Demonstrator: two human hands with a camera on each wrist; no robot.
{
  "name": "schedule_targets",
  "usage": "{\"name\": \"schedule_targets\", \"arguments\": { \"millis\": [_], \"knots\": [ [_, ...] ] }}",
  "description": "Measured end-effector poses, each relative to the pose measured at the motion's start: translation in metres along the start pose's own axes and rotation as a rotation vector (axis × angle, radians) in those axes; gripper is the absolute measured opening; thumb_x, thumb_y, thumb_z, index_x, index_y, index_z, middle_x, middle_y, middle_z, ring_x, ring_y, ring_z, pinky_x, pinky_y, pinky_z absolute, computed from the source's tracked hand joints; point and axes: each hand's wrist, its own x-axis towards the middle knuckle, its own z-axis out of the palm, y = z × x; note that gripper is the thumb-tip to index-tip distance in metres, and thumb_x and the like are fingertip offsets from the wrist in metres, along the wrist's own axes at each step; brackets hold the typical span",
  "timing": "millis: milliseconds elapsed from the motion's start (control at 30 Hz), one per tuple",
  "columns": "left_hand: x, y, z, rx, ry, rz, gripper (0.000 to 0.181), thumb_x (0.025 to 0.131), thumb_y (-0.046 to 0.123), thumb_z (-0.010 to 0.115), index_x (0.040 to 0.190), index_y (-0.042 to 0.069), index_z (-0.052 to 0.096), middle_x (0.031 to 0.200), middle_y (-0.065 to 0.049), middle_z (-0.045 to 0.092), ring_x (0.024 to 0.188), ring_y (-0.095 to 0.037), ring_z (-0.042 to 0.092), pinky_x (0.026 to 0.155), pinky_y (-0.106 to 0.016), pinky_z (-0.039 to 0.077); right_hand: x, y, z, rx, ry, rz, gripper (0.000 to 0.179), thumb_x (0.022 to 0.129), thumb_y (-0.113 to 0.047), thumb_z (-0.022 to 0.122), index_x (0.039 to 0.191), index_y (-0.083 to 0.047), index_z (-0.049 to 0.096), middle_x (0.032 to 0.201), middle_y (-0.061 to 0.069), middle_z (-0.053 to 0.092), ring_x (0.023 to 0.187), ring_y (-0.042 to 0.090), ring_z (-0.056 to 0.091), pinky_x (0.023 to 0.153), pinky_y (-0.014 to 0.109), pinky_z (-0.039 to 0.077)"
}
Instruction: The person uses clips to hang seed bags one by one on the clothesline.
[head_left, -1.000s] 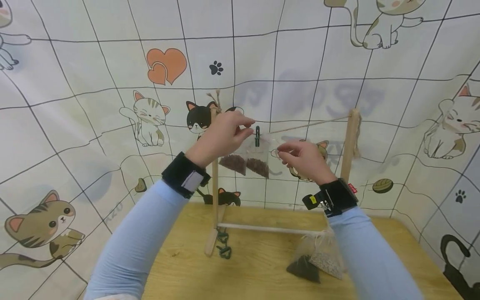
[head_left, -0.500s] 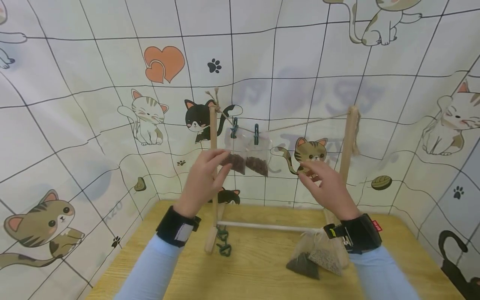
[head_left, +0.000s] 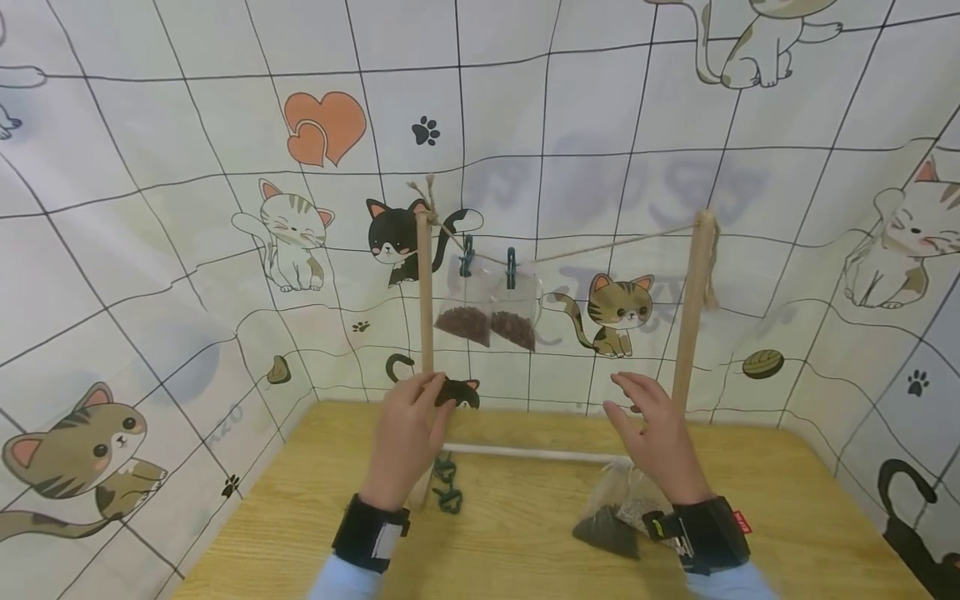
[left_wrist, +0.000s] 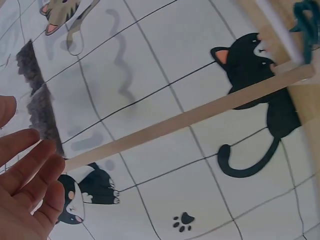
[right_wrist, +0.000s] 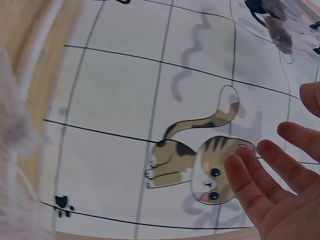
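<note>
Two clear bags with dark reddish-brown contents, a left bag (head_left: 462, 323) and a right bag (head_left: 514, 328), hang from a twine line (head_left: 615, 246). A green clothespin (head_left: 467, 256) grips the left one and a second clothespin (head_left: 512, 267) the right one. My left hand (head_left: 405, 433), holding nothing, is below the bags, in front of the left wooden post (head_left: 425, 292). Its relaxed fingers also show in the left wrist view. Level with it, my right hand (head_left: 660, 433) is in the air with spread fingers and no object, near the right post (head_left: 692, 317).
Loose green clothespins (head_left: 448, 499) lie on the wooden table (head_left: 510, 542) by the frame's left foot. Drawstring bags, one with dark contents (head_left: 607, 532), stand near the right hand and partly behind it. A white crossbar (head_left: 532, 454) joins the posts low down.
Both hands have come down from the twine and the bags. The two bags stay hanging under their clothespins, and the left one, earlier partly covered by the left hand, is now in full view.
</note>
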Motion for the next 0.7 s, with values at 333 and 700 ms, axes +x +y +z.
{"name": "schedule_targets", "arguments": {
  "millis": [333, 700],
  "knots": [
    [-0.048, -0.007, 0.011, 0.013, 0.021, -0.071, 0.035, 0.081, 0.021, 0.068, 0.113, 0.006, 0.065, 0.104, -0.012, 0.064, 0.089, -0.025, 0.058, 0.075, -0.037, 0.047, -0.041, 0.006, 0.032, 0.071, -0.058, 0.150, 0.042, 0.089, -0.025, 0.061, 0.129, -0.013, 0.054, 0.122, 0.008, 0.054, 0.093, 0.021, 0.058, 0.064, 0.032, 0.051],
    [-0.081, -0.002, 0.031, 0.010, -0.067, -0.082, 0.031, 0.079, 0.022, 0.070, 0.104, 0.003, 0.068, 0.097, -0.010, 0.065, 0.087, -0.024, 0.060, 0.075, -0.037, 0.049, -0.070, -0.003, 0.063, 0.145, -0.131, 0.251, 0.042, 0.090, -0.030, 0.058, 0.129, -0.013, 0.054, 0.121, 0.008, 0.054, 0.091, 0.019, 0.060, 0.068, 0.030, 0.051]
  ]
}}
